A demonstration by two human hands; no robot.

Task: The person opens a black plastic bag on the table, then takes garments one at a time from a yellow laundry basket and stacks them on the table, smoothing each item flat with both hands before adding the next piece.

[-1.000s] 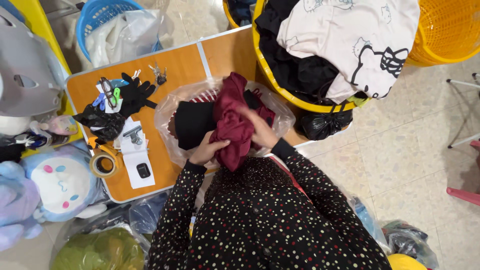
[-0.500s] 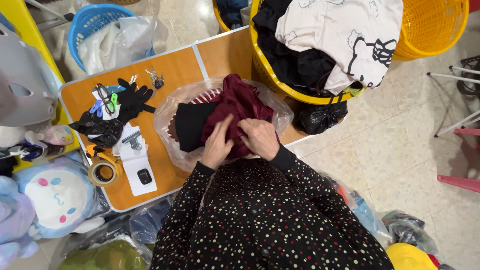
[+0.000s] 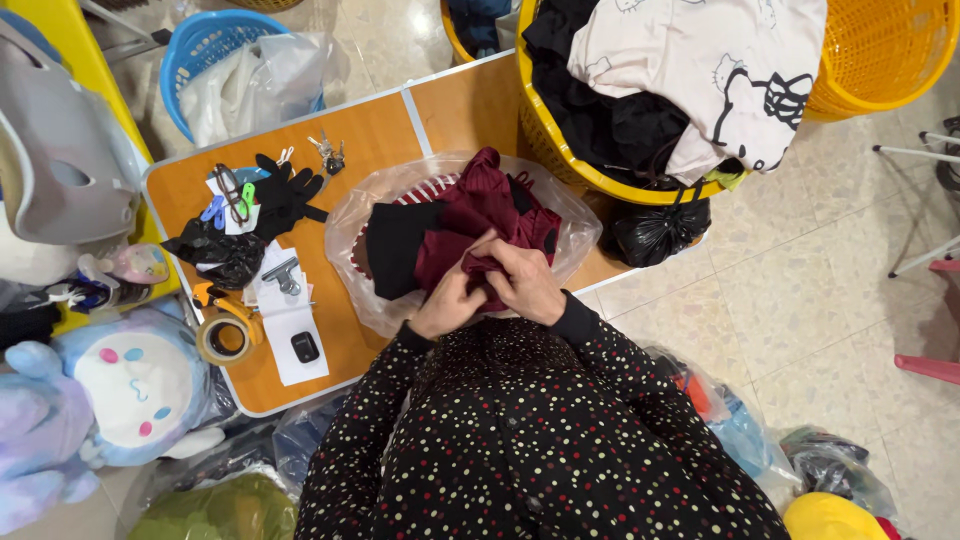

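Orange folding table [image 3: 455,110] on tiled floor [image 3: 800,300]; left hand [image 3: 447,303], right hand [image 3: 525,280] both pinching maroon garment [image 3: 480,215], yellow basket [image 3: 560,150] beside

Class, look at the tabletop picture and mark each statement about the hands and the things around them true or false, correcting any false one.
1. Both hands grip the dark red garment. True: left hand, right hand.
2. The garment lies on a clear plastic bag. True.
3. The roll of tape sits inside the yellow basket. False: it lies on the orange table.
4. The black gloves are on the hands. False: they lie on the table.
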